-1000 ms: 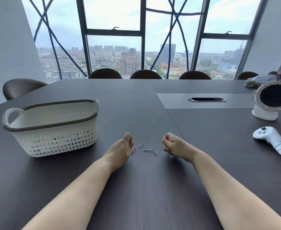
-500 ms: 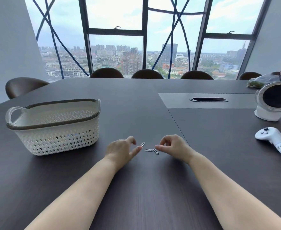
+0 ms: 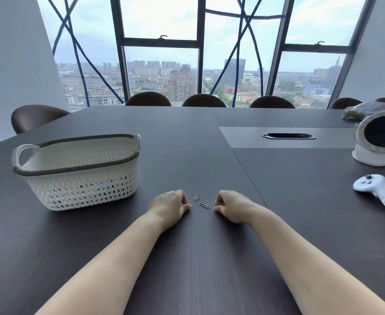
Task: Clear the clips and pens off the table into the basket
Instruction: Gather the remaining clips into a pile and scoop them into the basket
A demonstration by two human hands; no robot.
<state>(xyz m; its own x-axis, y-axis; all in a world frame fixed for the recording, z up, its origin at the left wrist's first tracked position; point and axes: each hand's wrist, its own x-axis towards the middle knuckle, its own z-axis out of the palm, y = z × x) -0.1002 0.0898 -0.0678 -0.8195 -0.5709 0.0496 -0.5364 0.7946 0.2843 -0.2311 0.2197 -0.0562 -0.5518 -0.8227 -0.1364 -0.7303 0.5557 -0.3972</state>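
Two silver paper clips (image 3: 201, 201) lie loose on the dark bench (image 3: 187, 160) between your hands, and a pinkish clip (image 3: 191, 205) shows at your left hand's fingertips. Your left hand (image 3: 170, 206) is curled with fingers pinched on that clip; your right hand (image 3: 231, 206) is curled closed, but I cannot tell whether it grips anything. The white basket (image 3: 78, 178) stands to your left, well apart from the clips; a white controller (image 3: 380, 192) lies far right.
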